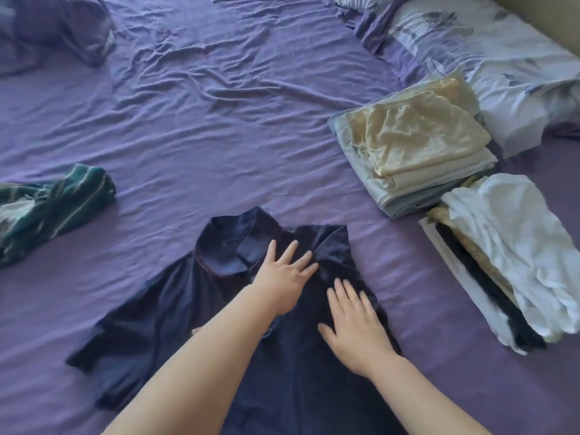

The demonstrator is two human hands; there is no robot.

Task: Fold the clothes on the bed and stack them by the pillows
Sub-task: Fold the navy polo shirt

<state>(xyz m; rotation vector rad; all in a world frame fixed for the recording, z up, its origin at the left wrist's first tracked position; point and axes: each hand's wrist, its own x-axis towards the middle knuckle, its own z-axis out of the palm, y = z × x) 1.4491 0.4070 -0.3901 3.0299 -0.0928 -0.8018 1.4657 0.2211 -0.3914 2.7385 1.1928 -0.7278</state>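
A dark navy collared shirt [175,312] lies spread on the purple bed sheet [219,127], collar pointing away from me, its left sleeve out to the side. My left hand [282,277] rests flat just below the collar, fingers apart. Flat on the shirt's right side lies my right hand [354,324], its fingers spread too. Neither hand grips the cloth. To the right stand two folded stacks: a cream and pale blue one [414,146] and a white, cream and dark one [514,262]. A leaf-patterned pillow [489,54] lies behind them.
A crumpled green striped garment [53,208] lies at the left edge. A bunched purple pillow or cover [59,26] sits at the far left corner. The sheet's wide middle is wrinkled. A beige headboard or wall [546,17] runs along the far right.
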